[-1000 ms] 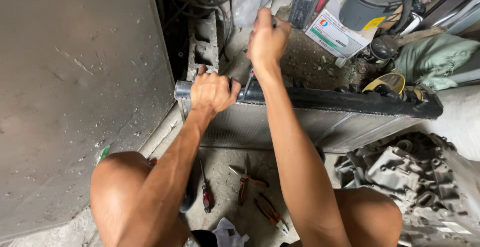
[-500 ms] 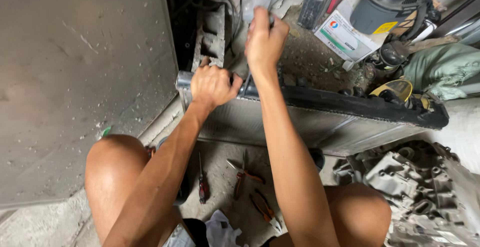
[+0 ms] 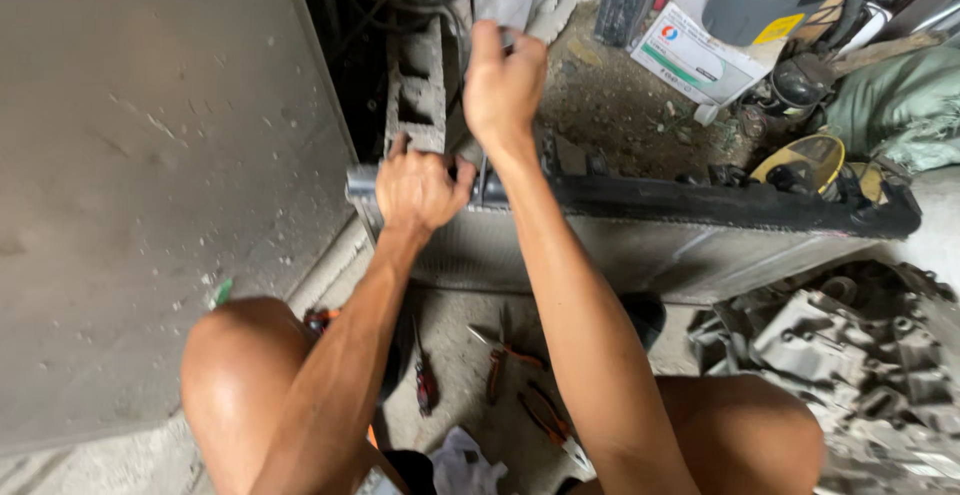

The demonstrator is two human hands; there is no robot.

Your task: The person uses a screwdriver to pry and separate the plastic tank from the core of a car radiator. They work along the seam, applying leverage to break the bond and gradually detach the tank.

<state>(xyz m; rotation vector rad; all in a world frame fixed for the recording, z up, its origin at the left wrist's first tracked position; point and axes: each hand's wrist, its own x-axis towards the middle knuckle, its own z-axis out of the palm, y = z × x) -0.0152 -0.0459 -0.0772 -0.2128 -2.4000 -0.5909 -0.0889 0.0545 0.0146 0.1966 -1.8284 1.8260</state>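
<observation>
A long radiator point(image 3: 700, 240) with a black top tank stands on edge across the floor in front of me. My left hand point(image 3: 418, 190) grips its left top corner, fingers curled over the edge. My right hand point(image 3: 503, 85) is raised above that same corner, fist closed around the handle of a thin metal tool point(image 3: 482, 170) whose shaft runs down to the tank's edge. My knees frame the bottom of the view.
Pliers with orange handles point(image 3: 500, 360) and a screwdriver point(image 3: 424, 380) lie on the concrete between my legs. A grey metal panel point(image 3: 150, 175) stands at left, a concrete block point(image 3: 418, 90) behind the radiator, an engine casting point(image 3: 850, 355) at right, boxes and a grey canister point(image 3: 770, 0) beyond.
The view has shifted slightly. My right hand stays raised on the tool and my left hand keeps its hold on the radiator's corner.
</observation>
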